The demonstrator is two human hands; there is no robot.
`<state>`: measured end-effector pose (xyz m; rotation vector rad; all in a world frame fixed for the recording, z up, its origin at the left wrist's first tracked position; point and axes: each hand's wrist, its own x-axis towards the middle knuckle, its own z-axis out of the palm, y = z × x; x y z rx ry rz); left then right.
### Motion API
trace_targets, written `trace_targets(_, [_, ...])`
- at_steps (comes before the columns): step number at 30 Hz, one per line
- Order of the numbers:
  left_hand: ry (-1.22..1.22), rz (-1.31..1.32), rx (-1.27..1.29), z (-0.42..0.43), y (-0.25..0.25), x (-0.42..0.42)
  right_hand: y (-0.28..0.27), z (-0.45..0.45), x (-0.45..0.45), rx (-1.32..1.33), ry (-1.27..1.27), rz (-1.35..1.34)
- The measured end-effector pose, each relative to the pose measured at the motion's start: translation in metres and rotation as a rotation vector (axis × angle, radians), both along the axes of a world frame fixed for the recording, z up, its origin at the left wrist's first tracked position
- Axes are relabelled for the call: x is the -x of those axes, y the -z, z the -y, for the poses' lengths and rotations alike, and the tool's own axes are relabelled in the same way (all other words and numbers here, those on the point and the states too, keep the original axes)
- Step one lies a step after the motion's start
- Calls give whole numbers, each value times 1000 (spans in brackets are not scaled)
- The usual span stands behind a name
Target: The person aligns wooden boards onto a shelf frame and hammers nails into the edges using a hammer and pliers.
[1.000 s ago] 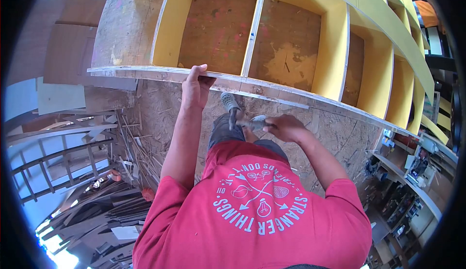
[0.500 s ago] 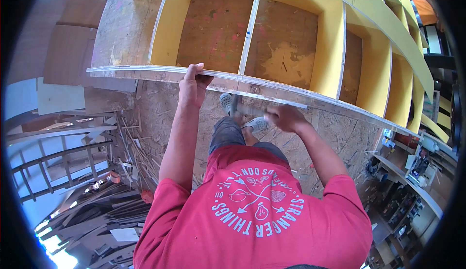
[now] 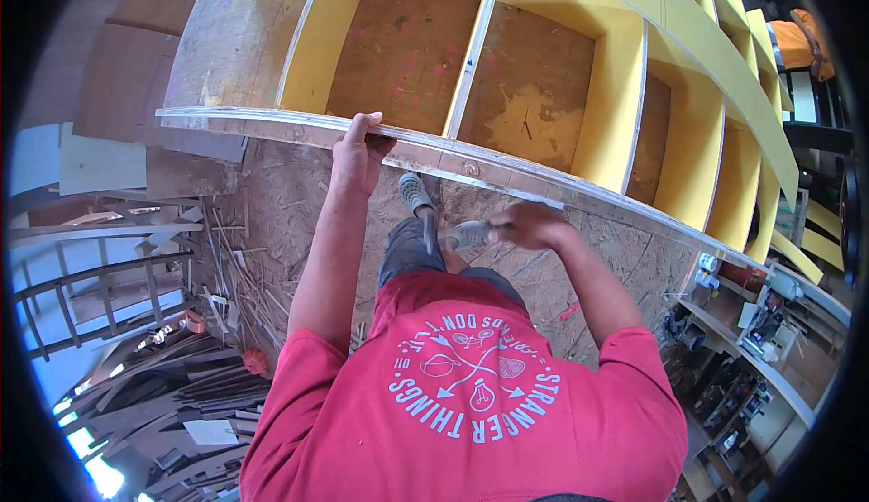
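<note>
My left hand is closed on the front edge of a large wooden shelf unit, its thumb on top and fingers underneath. Yellow dividers split the unit into compartments with bare brown plywood panels. Below that edge, my right hand is wrapped round the handle of a hammer. The hammer is smeared by motion, and its head hangs near my leg, apart from the unit. A pale strip runs along the unit's underside between my hands.
Scrap wood strips lie heaped at lower left, near a slatted frame. Tools and machine parts crowd a bench on the right. Dusty ground lies around my shoes. A person in orange is at far upper right.
The hammer has swung down and closer to my body, away from the unit's underside. My left hand keeps its hold on the edge. The view has shifted slightly.
</note>
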<state>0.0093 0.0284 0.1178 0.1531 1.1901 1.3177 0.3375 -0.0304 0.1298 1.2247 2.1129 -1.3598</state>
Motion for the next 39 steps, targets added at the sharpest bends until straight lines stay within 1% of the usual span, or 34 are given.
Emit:
trace_targets(2, [7,1,-7,0,4,2,15,0,-1,-142,243,-2])
trace_targets(3, [13,-2,-10,1,4,3,16,0,4,-45,259,-65])
trace_targets(6, [-8,13,-2,0,5,2,0,4,6,15,-87,-50])
trace_targets(7, [-4,18,1,0,6,3,4,5,3,51,-93,-37])
trace_targets(10, [33,6,-20,0,5,5,25,5,-3,-211,242,-23])
trace_targets(11, [24,5,-15,1,5,4,30,6,-5,-114,254,-44])
trace_targets(14, [34,3,-9,-1,5,4,17,1,-8,85,-36,-61])
trace_targets(15, [42,7,-11,0,5,5,21,-2,-11,68,-60,-64])
trace_targets(18, [41,9,4,2,5,4,26,3,-6,-148,273,-75])
trace_targets(19, [38,1,11,0,3,4,28,7,-4,-126,287,-135])
trace_targets(22, [41,20,-14,0,9,6,15,16,-13,17,200,-126])
trace_targets(23, [55,15,-17,1,13,8,9,22,-17,33,260,-139])
trace_targets(26, [143,-24,141,9,7,13,1,39,-31,202,503,-181])
trace_targets(27, [309,-156,223,10,-2,20,0,44,-37,218,548,-163])
trace_targets(28, [568,-178,222,8,-22,26,-1,48,-43,231,597,-145])
trace_targets(30, [1104,-200,225,-5,-78,36,-6,47,-43,292,676,-82])
trace_targets(32, [1231,-429,-37,-46,-129,24,-18,35,-42,365,703,13])
trace_targets(33, [1280,-541,-172,-66,-140,14,-16,32,-42,345,674,9])
trace_targets(34, [1130,-472,-242,-91,-135,0,-11,29,-42,324,645,2])
trace_targets(35, [988,-603,-344,-115,-125,-20,-8,26,-40,303,615,-8])
trace_targets(36, [1103,-748,-273,-141,-116,-33,-13,17,-34,321,590,37])
trace_targets(37, [1314,-915,-156,-160,-103,-47,-20,5,-26,339,565,80])
trace_targets(38, [1395,-879,-117,-169,-74,-62,-24,-4,-20,356,539,121])
trace_targets(39, [1446,-819,-163,-172,-47,-73,-23,-6,-19,348,559,99])
